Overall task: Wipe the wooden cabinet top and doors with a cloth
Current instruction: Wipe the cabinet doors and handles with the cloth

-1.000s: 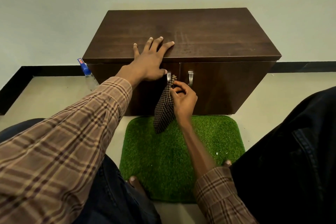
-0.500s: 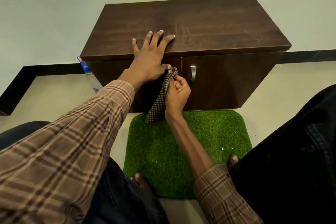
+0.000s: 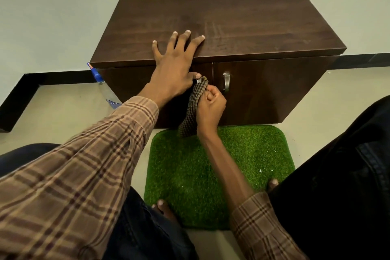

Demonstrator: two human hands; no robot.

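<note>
A low dark wooden cabinet (image 3: 232,27) stands against the wall, its two doors closed. My left hand (image 3: 175,65) lies flat with spread fingers over the front edge of the top, thumb down on the left door. My right hand (image 3: 211,105) grips a brown checked cloth (image 3: 193,107) and holds its upper end against the left door's metal handle, which the cloth mostly hides. The rest of the cloth hangs down before the left door. The right door's handle (image 3: 226,81) is bare.
A green artificial-grass mat (image 3: 242,154) lies on the floor before the cabinet, my bare toes on its near edge. A clear bottle with a blue cap (image 3: 101,82) stands at the cabinet's left side. A black skirting strip runs along the wall.
My right hand has lifted the cloth from lower on the door up to the left handle. The left hand stays on the cabinet top. The camera has shifted a little.
</note>
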